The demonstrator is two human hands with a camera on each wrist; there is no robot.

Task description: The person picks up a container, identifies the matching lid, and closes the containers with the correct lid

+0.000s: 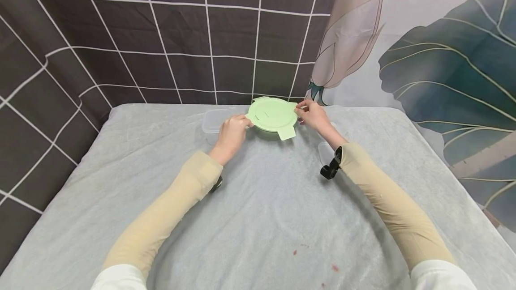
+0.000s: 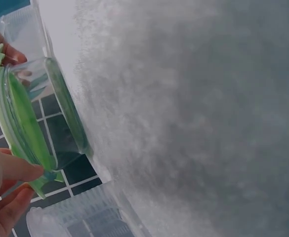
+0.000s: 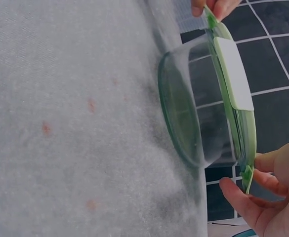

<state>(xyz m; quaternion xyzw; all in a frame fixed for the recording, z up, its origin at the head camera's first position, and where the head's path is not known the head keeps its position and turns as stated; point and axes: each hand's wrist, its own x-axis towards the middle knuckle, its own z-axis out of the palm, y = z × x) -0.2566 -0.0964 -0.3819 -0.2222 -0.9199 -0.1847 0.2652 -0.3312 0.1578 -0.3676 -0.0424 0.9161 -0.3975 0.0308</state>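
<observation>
A round glass food container [image 3: 181, 106] stands on the grey cloth near the table's far edge. Its light green lid [image 1: 273, 113] sits on top, with side tabs sticking outward; the front tab [image 1: 286, 132] slants down. My left hand [image 1: 232, 134] pinches the tab on the lid's left side between thumb and fingers. On the opposite side, my right hand [image 1: 315, 116] has its fingers curled around the right tab, with the thumb [image 3: 239, 200] below it in the right wrist view. Through the glass no contents show.
A clear plastic box [image 1: 214, 121] stands left of the glass container, partly behind my left hand. Another clear plastic container [image 1: 324, 152] is by my right wrist, mostly covered by the arm. A dark gridded curtain [image 1: 173, 35] hangs behind the table. Several reddish marks spot the cloth.
</observation>
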